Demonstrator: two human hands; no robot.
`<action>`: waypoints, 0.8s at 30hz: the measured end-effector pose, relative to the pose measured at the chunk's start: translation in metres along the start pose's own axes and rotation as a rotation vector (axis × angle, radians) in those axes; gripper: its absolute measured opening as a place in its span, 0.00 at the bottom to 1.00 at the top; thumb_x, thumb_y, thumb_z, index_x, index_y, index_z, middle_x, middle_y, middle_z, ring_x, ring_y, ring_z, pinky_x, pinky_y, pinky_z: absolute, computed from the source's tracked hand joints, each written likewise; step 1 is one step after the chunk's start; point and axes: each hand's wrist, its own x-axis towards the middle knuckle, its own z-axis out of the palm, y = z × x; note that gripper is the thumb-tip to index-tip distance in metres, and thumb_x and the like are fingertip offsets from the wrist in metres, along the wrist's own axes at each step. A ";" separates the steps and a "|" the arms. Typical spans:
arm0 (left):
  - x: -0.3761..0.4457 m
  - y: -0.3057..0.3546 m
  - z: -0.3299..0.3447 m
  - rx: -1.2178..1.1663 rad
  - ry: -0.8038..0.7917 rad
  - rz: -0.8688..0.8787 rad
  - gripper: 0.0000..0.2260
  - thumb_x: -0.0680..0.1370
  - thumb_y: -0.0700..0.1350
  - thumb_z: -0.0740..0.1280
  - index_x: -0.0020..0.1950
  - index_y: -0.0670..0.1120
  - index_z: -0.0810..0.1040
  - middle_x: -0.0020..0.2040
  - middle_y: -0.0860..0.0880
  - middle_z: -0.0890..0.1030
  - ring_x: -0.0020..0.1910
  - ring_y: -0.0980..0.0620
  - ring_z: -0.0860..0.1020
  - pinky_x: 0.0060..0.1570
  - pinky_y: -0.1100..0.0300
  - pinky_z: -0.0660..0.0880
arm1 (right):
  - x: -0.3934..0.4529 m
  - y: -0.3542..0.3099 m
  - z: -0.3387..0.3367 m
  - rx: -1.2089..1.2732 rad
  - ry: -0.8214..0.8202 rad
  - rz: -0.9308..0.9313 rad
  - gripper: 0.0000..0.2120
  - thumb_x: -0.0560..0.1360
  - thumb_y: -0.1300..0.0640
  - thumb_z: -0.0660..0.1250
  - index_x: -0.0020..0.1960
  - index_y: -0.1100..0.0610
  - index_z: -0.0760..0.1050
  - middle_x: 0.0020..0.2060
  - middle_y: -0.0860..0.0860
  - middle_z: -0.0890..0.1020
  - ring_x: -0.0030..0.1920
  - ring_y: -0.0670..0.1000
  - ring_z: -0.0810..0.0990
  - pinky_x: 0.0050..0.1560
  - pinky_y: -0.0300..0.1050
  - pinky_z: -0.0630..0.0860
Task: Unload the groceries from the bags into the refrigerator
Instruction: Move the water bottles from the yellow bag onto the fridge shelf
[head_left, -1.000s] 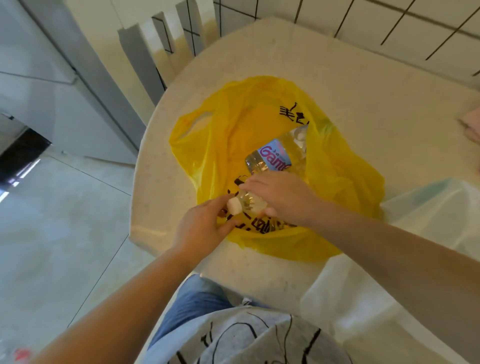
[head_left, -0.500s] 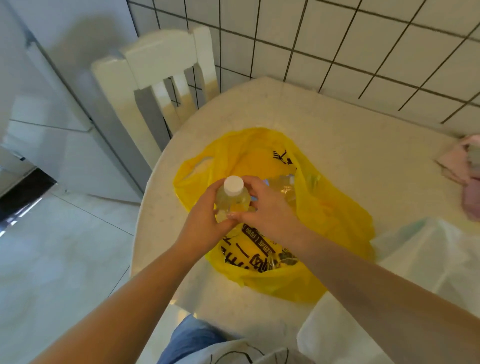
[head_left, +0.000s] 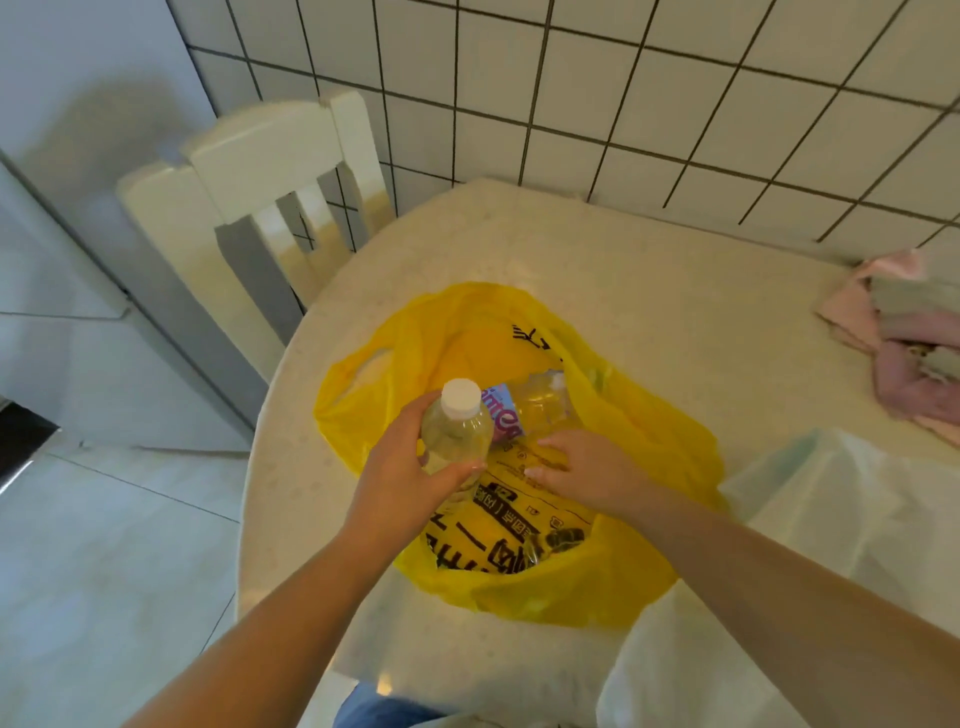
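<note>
A yellow plastic bag (head_left: 644, 457) with black print lies open on the round table (head_left: 649, 280). My left hand (head_left: 400, 478) grips a clear water bottle (head_left: 457, 434) with a white cap, held upright above the bag's left side. A second clear bottle (head_left: 535, 408) with a pink and blue label lies on its side inside the bag. My right hand (head_left: 582, 467) rests with fingers spread on the bag, just in front of that lying bottle, and holds nothing.
A white plastic bag (head_left: 841, 530) sits at the table's right front. Pink and grey folded cloths (head_left: 904, 348) lie at the far right. A cream chair (head_left: 270, 208) stands left of the table, beside the grey refrigerator (head_left: 67, 322). A tiled wall runs behind.
The bottle lay in the bag under both hands, then came up upright. My right hand has now let go of it and dropped onto the bag; my left hand alone holds it.
</note>
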 end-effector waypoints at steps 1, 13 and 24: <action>0.001 0.001 0.003 -0.014 -0.015 -0.007 0.30 0.66 0.47 0.77 0.57 0.68 0.64 0.57 0.66 0.73 0.60 0.60 0.72 0.56 0.59 0.73 | 0.001 0.005 -0.003 -0.082 0.013 0.036 0.25 0.75 0.44 0.64 0.69 0.54 0.68 0.67 0.51 0.71 0.67 0.51 0.68 0.64 0.45 0.66; 0.019 0.022 0.042 -0.055 -0.142 -0.012 0.30 0.66 0.44 0.77 0.58 0.66 0.66 0.58 0.63 0.75 0.57 0.65 0.74 0.46 0.75 0.72 | 0.024 0.060 -0.052 -0.151 0.277 0.160 0.30 0.76 0.52 0.62 0.75 0.53 0.55 0.74 0.53 0.60 0.71 0.55 0.60 0.68 0.46 0.60; 0.025 0.016 0.043 0.000 -0.187 -0.038 0.32 0.63 0.52 0.76 0.62 0.66 0.66 0.61 0.62 0.73 0.59 0.65 0.72 0.47 0.75 0.72 | 0.054 0.059 -0.058 0.179 0.164 -0.070 0.17 0.73 0.56 0.69 0.61 0.54 0.74 0.55 0.51 0.79 0.54 0.52 0.76 0.51 0.44 0.71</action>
